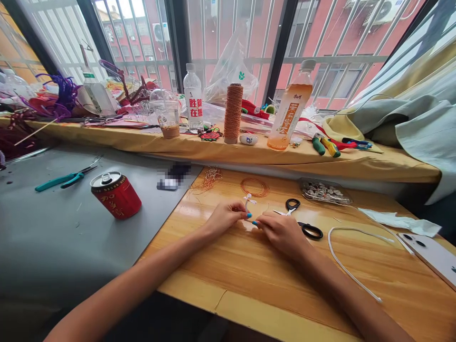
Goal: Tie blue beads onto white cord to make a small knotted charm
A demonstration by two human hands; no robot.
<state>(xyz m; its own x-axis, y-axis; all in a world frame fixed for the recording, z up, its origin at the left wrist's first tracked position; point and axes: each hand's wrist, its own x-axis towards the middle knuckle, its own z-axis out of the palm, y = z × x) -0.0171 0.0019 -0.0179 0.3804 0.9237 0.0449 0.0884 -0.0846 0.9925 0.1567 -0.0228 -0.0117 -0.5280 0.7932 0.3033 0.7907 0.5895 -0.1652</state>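
Over the wooden table, my left hand pinches a short white piece with a small white flower-like top standing above its fingers. My right hand is closed just to the right, its fingertips close to those of the left. A thin orange thread runs between the two hands, and the right fingers grip it. Black-handled scissors lie partly behind my right hand. Beyond my hands lie a coil of orange thread and a loose bunch of thread pieces.
A red can and teal pliers are on the grey surface at left. At right are a clear tray of small pieces, white cord, tissue and a phone. Bottles and a thread spool line the ledge.
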